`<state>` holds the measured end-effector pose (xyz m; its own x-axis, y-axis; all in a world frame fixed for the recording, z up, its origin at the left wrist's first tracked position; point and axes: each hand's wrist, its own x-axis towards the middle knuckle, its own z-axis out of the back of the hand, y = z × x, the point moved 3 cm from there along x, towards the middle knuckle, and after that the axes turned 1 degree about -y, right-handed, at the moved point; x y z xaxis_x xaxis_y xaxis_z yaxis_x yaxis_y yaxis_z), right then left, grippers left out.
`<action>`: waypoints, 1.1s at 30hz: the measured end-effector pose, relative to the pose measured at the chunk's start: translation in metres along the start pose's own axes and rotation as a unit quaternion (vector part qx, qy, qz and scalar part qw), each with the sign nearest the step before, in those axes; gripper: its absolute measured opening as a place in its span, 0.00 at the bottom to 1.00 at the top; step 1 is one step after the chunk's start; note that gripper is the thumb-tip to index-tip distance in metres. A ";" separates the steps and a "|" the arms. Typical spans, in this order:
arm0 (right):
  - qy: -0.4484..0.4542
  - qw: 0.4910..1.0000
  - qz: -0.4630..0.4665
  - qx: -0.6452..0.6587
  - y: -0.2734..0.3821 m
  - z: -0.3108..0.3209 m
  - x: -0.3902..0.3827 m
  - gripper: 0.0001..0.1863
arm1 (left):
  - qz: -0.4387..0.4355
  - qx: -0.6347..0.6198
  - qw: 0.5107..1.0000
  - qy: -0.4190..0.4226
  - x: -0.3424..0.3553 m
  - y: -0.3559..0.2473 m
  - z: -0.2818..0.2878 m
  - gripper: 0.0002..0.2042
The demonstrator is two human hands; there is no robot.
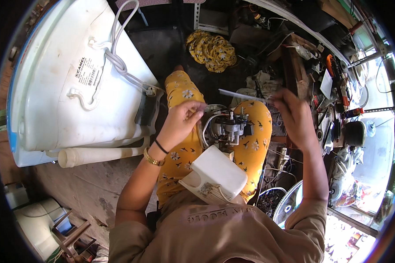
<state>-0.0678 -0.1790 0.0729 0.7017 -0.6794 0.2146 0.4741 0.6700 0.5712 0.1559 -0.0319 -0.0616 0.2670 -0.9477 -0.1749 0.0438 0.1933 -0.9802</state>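
Observation:
My right hand (292, 115) is raised over my right knee, its fingers bent and a little blurred. A thin white strip (241, 95) runs leftward from its fingertips and looks pinched there. Opposite it, my left hand (185, 120) is closed, thumb and fingers together beside the motor; what they hold, if anything, is too small to make out. Between my thighs sits a fan motor (231, 128) with a grey metal gearbox and white wires. Nearer my belly, a white plastic housing (221, 171) with a cord at its underside rests on my lap.
A large white washing-machine-like body (70, 74) with a grey cord (116, 61) and a pale hose (96, 154) stands at left. Tools and parts crowd a bench (327, 109) at right. A fan grille (289, 202) is by my right elbow; a yellow floral cloth (212, 50) lies ahead.

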 end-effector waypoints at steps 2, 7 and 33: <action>0.031 0.997 -0.069 -0.011 0.000 -0.004 -0.022 0.06 | 0.022 -0.039 0.999 -0.008 -0.010 0.004 -0.002 0.13; 0.053 0.986 -0.154 -0.031 -0.004 -0.005 -0.061 0.06 | -0.127 0.073 0.989 0.011 0.001 -0.010 -0.009 0.11; 0.224 0.962 -0.103 -0.119 0.043 -0.025 -0.004 0.10 | -0.186 0.192 0.963 -0.040 0.013 -0.014 -0.005 0.07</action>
<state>-0.0368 -0.1403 0.0772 0.7137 -0.6437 -0.2762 0.6980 0.6210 0.3566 0.1543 -0.0481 -0.0501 0.2377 -0.9497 0.2039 0.4997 -0.0604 -0.8641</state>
